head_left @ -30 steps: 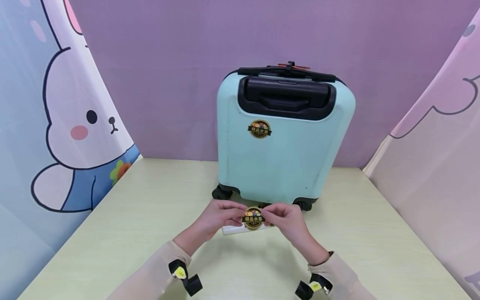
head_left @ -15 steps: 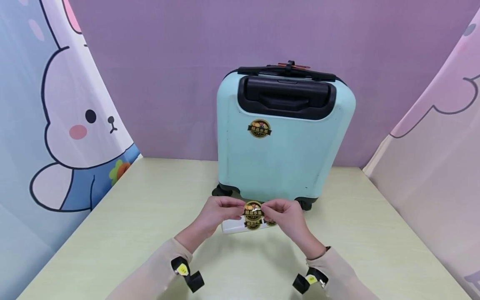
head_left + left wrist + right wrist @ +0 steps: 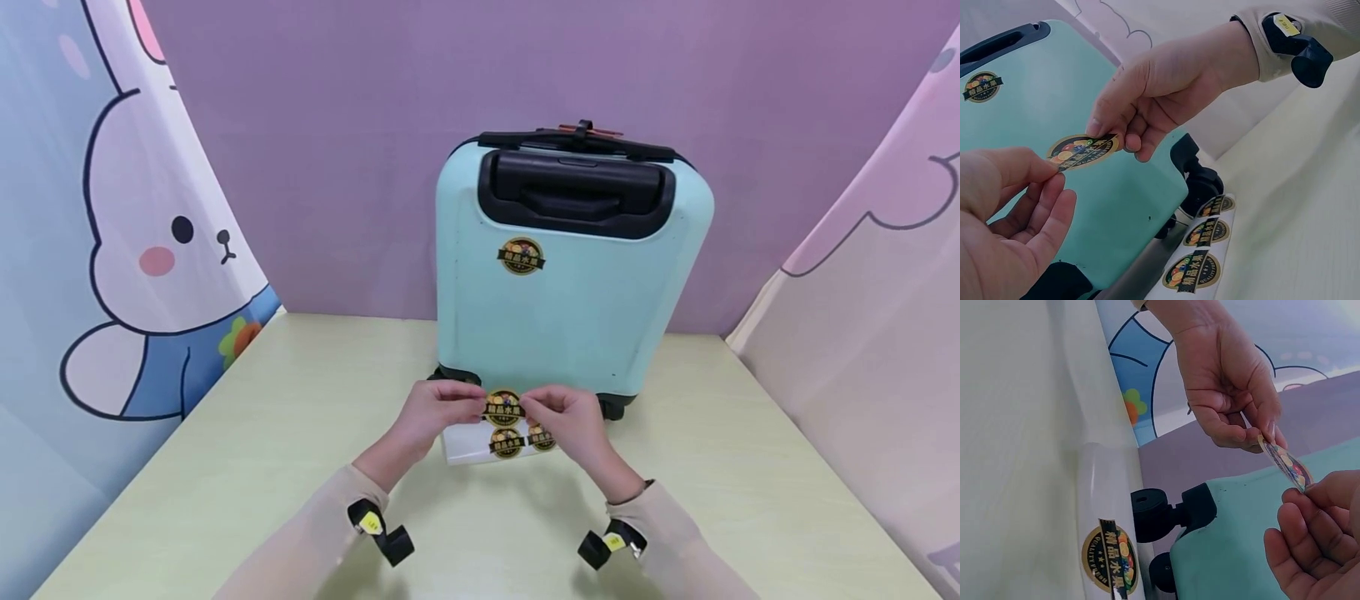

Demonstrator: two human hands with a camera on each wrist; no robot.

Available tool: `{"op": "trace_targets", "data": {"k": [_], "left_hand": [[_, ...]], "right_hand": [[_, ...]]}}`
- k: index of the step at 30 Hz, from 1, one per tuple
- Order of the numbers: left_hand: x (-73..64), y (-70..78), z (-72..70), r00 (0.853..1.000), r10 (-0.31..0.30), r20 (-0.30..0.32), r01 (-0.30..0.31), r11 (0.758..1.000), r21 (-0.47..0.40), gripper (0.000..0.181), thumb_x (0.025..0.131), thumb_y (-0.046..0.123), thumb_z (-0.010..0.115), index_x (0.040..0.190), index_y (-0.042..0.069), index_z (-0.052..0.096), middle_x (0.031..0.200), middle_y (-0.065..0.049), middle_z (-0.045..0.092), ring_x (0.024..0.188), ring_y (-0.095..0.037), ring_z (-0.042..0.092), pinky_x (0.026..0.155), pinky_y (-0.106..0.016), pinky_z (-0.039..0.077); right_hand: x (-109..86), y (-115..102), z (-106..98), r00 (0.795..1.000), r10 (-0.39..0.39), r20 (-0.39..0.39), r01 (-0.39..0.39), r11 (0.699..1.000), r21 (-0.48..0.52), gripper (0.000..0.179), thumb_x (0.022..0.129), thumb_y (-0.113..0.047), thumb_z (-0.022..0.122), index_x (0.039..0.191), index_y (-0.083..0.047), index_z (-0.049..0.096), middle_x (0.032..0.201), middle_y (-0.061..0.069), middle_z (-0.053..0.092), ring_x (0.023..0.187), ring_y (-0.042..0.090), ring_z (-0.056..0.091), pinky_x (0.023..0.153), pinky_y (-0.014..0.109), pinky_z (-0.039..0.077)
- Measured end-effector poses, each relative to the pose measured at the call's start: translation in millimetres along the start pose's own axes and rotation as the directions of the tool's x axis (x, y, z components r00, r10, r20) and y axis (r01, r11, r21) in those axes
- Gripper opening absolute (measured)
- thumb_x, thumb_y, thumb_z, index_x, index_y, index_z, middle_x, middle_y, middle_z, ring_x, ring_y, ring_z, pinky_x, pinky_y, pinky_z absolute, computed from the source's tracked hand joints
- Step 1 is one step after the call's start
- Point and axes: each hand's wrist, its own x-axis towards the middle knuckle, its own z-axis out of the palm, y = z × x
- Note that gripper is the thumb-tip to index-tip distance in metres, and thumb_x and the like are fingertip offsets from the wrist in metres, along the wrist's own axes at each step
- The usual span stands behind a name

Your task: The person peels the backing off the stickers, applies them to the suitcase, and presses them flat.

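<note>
A round black-and-gold sticker (image 3: 503, 408) with fruit and a banner is stretched between both hands, in front of the suitcase's lower part. My left hand (image 3: 442, 414) pinches its left edge between thumb and finger. On the opposite edge, my right hand (image 3: 567, 417) pinches it the same way; the left wrist view shows the sticker (image 3: 1084, 152) lying between the two thumbs. Behind stands a mint-green suitcase (image 3: 562, 317) with a matching sticker (image 3: 521, 256) on its upper left. Below the hands lies a white sticker sheet (image 3: 467, 447) bearing several more such stickers.
The suitcase's black wheels (image 3: 1150, 515) rest on the pale table (image 3: 315, 392), close behind the sheet. A black handle recess (image 3: 576, 193) tops its face. A purple backdrop (image 3: 315, 167) and printed side curtains (image 3: 885, 350) enclose the table.
Both hands have risen a little in the head view, moving toward the suitcase with the sticker between them. More of the sheet and its stickers shows beneath.
</note>
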Motion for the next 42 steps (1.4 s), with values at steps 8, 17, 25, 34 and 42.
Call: {"op": "trace_targets", "data": {"k": [8,17,25,34,42], "left_hand": [[5.9,11.6,3.7,0.997,0.002,-0.083,-0.003,1.0,-0.018,0.021,0.087,-0.005,0.07,0.107,-0.01,0.07,0.098,-0.015,0.073,0.083,-0.029,0.073,0.083,-0.037,0.059],[13.3,24.1,8.6,0.987,0.015,-0.161,-0.025,0.998,-0.061,0.02,0.089,-0.001,0.071,0.108,-0.008,0.072,0.097,-0.012,0.074,0.079,-0.019,0.073,0.081,-0.034,0.059],[17.3,37.8,11.0,0.981,0.062,-0.181,-0.07,0.997,-0.038,0.022,0.089,0.0,0.072,0.109,-0.008,0.071,0.097,-0.01,0.074,0.081,-0.018,0.073,0.086,-0.039,0.058],[25.1,51.0,14.7,0.969,0.125,-0.212,-0.144,0.986,-0.078,0.022,0.088,-0.002,0.072,0.109,-0.011,0.07,0.094,-0.009,0.074,0.079,-0.016,0.072,0.087,-0.04,0.058],[33.2,60.5,20.1,0.949,0.156,-0.274,-0.186,0.979,-0.085,0.02,0.088,-0.001,0.072,0.107,-0.008,0.071,0.093,-0.009,0.073,0.078,-0.015,0.072,0.087,-0.034,0.058]], "right_hand": [[9.2,-9,-1,0.999,0.021,-0.027,-0.021,0.999,0.027,0.012,0.091,-0.008,0.073,0.096,0.003,0.076,0.08,0.012,0.073,0.074,0.026,0.07,0.063,0.026,0.057],[21.1,-15,-4,0.998,0.013,-0.067,-0.011,0.999,0.036,0.012,0.092,-0.008,0.072,0.098,0.002,0.076,0.081,0.01,0.074,0.074,0.019,0.07,0.065,0.029,0.057],[31.1,-26,-8,0.996,-0.012,-0.087,0.017,0.998,0.064,0.013,0.093,-0.008,0.071,0.099,0.003,0.075,0.082,0.01,0.073,0.073,0.014,0.068,0.067,0.035,0.058],[39.4,-35,-11,0.989,-0.078,-0.129,0.088,0.993,0.072,0.014,0.093,-0.009,0.07,0.099,0.003,0.075,0.08,0.011,0.073,0.07,0.011,0.067,0.053,0.021,0.043],[46.3,-42,-11,0.969,-0.159,-0.188,0.177,0.981,0.082,0.014,0.093,-0.007,0.07,0.098,0.004,0.075,0.077,0.008,0.072,0.068,0.01,0.066,0.05,0.021,0.042]]}}
